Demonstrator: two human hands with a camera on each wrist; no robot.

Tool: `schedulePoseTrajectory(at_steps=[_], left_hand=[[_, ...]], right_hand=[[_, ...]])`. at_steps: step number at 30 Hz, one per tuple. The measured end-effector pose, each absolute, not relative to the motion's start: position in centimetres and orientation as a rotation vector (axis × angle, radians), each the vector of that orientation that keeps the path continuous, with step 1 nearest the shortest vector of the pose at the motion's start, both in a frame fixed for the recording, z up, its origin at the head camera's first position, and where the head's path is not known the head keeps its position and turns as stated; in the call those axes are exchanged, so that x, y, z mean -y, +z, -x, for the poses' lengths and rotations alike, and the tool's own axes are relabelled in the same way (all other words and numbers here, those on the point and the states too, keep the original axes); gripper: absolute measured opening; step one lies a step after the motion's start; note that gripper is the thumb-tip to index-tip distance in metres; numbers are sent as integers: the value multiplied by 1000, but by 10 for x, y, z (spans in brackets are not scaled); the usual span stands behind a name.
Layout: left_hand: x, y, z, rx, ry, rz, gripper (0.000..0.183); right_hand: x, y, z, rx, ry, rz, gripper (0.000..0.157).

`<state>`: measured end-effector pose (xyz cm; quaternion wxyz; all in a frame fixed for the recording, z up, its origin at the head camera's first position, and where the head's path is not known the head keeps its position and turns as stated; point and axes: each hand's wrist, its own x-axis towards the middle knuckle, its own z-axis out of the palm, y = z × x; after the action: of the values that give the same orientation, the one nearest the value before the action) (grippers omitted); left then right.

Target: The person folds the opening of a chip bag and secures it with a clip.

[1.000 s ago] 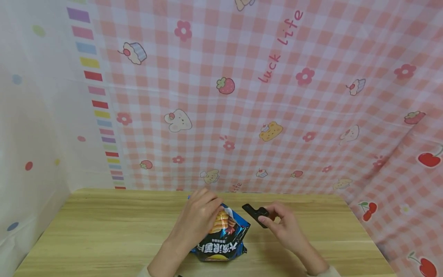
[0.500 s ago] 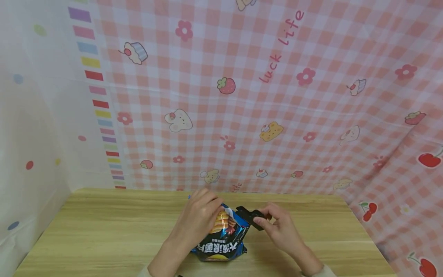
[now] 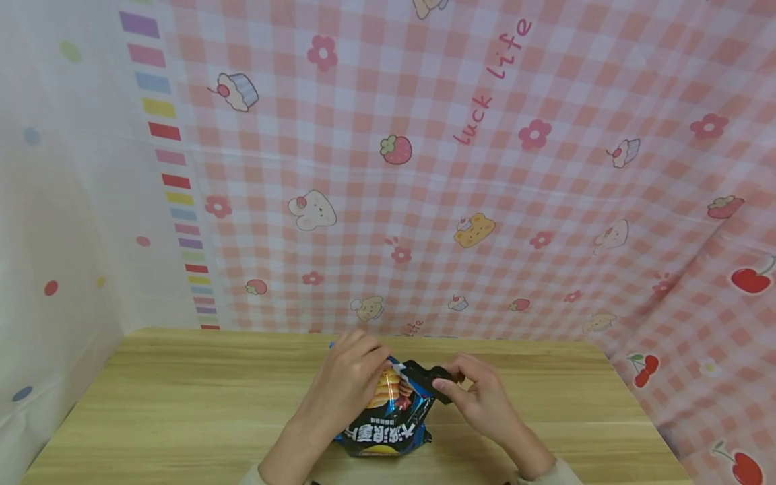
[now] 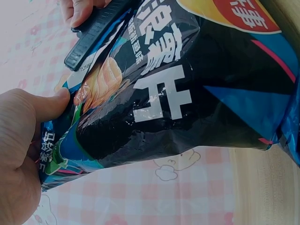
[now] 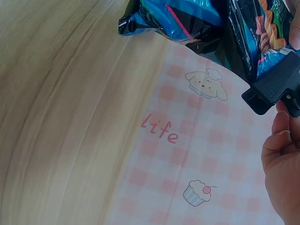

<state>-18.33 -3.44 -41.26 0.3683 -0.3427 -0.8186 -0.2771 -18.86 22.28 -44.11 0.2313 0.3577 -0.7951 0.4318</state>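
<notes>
A black and blue chip bag [image 3: 382,431] with white lettering stands on the wooden table, its top edge folded over. My left hand [image 3: 348,374] pinches that folded edge on the left; in the left wrist view the thumb [image 4: 55,104] presses on the fold. A black bag clip [image 3: 427,378] lies across the right part of the fold. My right hand [image 3: 485,397] grips the clip by its handle, thumb on the near side. In the right wrist view the clip [image 5: 274,86] overlaps the bag's edge [image 5: 269,58]; the inside of its bite is hidden.
The wooden table [image 3: 200,404] extends to both sides of the bag. A pink checked cloth [image 3: 364,263] hangs behind the table's back edge, with another printed cloth [image 3: 715,323] at the right and a pale dotted one [image 3: 67,222] at the left.
The right hand has moved left with the bag clip, from apart from the bag onto the right part of its folded edge. The left hand and the bag have stayed in place.
</notes>
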Motion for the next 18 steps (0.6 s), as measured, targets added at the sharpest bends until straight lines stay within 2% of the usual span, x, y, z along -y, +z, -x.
schedulePoseTrajectory(at_steps=[10, 18], left_hand=[[35, -413, 184, 2107, -709, 885, 16], [36, -412, 183, 2113, -705, 890, 24]], right_hand=[[-211, -438, 189, 2194, 1217, -958, 28], [-204, -437, 191, 2195, 1267, -940, 26]])
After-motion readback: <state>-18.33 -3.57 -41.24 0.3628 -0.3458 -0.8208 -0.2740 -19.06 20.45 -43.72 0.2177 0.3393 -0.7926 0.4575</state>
